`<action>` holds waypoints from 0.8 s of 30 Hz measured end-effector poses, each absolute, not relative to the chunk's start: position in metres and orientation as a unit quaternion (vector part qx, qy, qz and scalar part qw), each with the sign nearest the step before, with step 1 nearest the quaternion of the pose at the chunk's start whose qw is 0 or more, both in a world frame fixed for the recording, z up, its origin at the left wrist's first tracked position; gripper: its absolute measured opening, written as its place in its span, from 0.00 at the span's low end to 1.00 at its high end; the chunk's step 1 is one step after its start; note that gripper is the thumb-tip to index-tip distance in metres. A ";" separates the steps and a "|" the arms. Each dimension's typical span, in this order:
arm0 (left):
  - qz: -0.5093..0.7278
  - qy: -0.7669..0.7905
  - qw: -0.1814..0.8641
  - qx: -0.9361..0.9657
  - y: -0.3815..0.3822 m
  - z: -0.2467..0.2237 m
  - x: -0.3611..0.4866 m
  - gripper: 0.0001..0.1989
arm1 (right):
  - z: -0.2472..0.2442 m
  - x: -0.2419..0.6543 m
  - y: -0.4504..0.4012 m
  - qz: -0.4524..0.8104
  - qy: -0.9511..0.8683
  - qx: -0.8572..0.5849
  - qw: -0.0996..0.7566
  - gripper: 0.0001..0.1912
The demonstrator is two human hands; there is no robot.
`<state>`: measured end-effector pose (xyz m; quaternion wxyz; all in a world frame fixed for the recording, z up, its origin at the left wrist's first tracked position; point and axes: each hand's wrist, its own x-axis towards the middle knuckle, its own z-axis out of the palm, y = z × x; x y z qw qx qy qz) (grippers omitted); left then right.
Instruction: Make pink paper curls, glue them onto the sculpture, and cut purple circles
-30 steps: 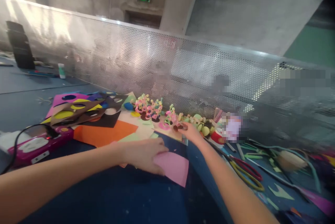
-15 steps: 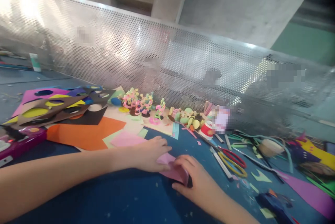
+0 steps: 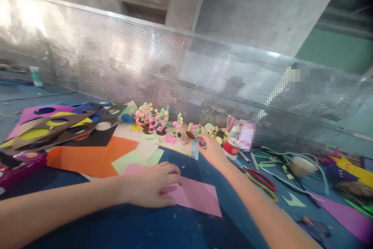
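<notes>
A folded-looking pink sheet of paper [image 3: 201,198] lies on the blue table surface. My left hand [image 3: 154,185] rests over its left end, fingers curved and thumb on the near side, holding it down. My right hand [image 3: 211,150] is off the sheet, reaching to the back beside a row of small paper pieces. Its fingers are bent and apart, and I see nothing in them. Nearest to its fingertips are a brown oval disc [image 3: 190,135] and a light blue paper strip [image 3: 194,150]. Behind stand small pink and green curled-paper figures [image 3: 153,119].
Cut sheets with round holes [image 3: 52,124] and orange paper [image 3: 96,154] lie at left, beside a magenta glue gun [image 3: 23,169]. A red-and-white paper cup [image 3: 231,147], scissors [image 3: 262,179] and paper strips lie right. A perforated metal panel [image 3: 131,66] borders the back.
My right hand has let go of the pink sheet and moved away toward the back. The sheet's right end, curled up before, now lies flatter. My left hand stays on it.
</notes>
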<state>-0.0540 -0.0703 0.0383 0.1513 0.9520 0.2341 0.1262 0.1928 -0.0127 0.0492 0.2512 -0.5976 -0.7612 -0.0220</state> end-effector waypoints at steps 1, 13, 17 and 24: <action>0.132 0.224 0.147 0.954 -0.071 0.038 -0.052 0.17 | 0.045 0.191 0.005 -0.037 -0.754 -0.604 0.254 0.15; 0.187 0.151 0.050 0.970 -0.077 0.026 -0.054 0.10 | 0.029 0.182 0.013 -0.145 -0.778 -0.562 0.241 0.11; 0.193 0.122 -0.008 0.974 -0.079 0.023 -0.051 0.13 | 0.026 0.173 -0.021 -0.133 -0.848 -0.470 0.203 0.11; 0.192 0.119 -0.087 0.970 -0.081 0.017 -0.047 0.12 | 0.012 0.147 -0.027 -0.088 -0.882 -0.421 0.191 0.13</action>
